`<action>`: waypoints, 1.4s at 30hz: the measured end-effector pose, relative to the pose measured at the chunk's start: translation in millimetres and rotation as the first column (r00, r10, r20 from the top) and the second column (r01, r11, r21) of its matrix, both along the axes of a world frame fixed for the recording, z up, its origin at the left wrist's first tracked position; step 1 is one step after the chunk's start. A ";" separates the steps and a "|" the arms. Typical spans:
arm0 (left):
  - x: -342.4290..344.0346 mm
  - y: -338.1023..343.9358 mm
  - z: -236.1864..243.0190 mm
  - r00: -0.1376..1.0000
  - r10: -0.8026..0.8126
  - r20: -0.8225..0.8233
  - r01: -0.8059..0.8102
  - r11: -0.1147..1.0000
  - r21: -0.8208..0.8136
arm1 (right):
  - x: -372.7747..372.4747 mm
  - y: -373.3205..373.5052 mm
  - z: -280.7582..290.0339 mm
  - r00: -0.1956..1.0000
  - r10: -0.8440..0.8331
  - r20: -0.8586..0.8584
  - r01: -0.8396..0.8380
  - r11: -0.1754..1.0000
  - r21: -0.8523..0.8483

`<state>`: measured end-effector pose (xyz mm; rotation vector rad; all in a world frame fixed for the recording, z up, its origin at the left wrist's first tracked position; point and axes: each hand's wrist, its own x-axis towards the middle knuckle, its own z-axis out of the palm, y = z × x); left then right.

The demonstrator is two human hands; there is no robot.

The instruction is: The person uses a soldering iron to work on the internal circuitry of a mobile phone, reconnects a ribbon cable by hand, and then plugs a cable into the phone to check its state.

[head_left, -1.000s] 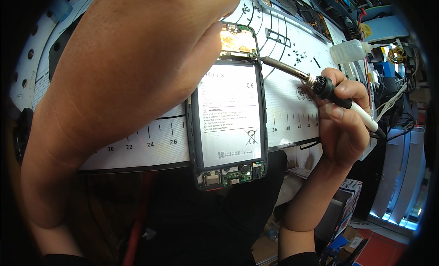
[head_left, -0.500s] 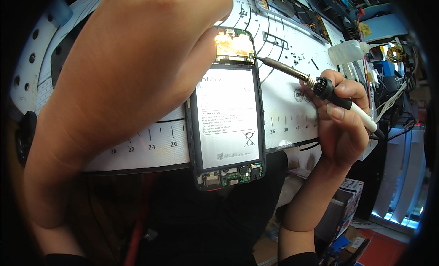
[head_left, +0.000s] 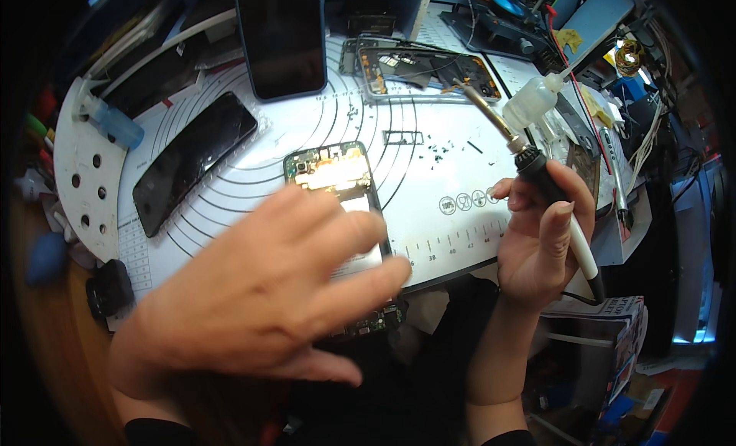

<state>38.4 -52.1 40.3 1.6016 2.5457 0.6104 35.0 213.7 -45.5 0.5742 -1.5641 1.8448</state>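
Note:
An opened phone [head_left: 366, 167] lies at the bench's front edge, its circuit board with a bright, glaring metal plate at the top. Its white battery and lower board are partly hidden by my left hand [head_left: 268, 292]. That hand hovers across the phone, slightly blurred, its fingers stretched apart and nothing visible in it. On the right, my right hand [head_left: 540, 246] grips a soldering iron [head_left: 580, 250] with a white and black handle. The iron's metal tip points up and left, away from the phone.
A dark screen panel [head_left: 195, 162] rests on clear wrap at left. Behind stands a dark phone [head_left: 281, 43], with an opened device shell [head_left: 429, 82] beside it. A squeeze bottle [head_left: 530, 101] is near the iron. Small black bits [head_left: 437, 149] are scattered on the white mat [head_left: 452, 177].
The iron's tip has lifted off the phone's board edge, up and right. My left hand has come back from the phone's top and spread its fingers. The view now takes in more bench.

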 end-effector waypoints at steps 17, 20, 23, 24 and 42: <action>12.4 12.0 -1.1 0.867 0.069 -0.494 -0.075 0.997 0.007 | 8.5 -0.1 15.2 0.970 -0.034 0.242 -0.002 0.989 0.145; 5.3 6.7 2.5 0.825 0.120 -0.552 -0.085 0.993 0.087 | 9.5 1.9 14.8 0.969 -0.030 0.247 0.002 0.993 0.115; -4.4 2.8 -12.9 0.906 0.306 -0.293 -0.151 0.879 0.451 | 10.9 3.1 12.0 0.971 0.004 0.237 -0.008 1.000 0.017; -6.3 1.6 -15.7 0.908 0.355 -0.223 -0.184 0.815 0.550 | 11.9 2.5 9.8 0.974 0.028 0.227 -0.019 0.999 -0.042; -11.5 -5.9 -8.6 0.993 0.085 0.083 -0.119 0.775 0.620 | 59.5 -1.9 -13.5 0.977 0.177 0.122 -0.185 0.981 0.058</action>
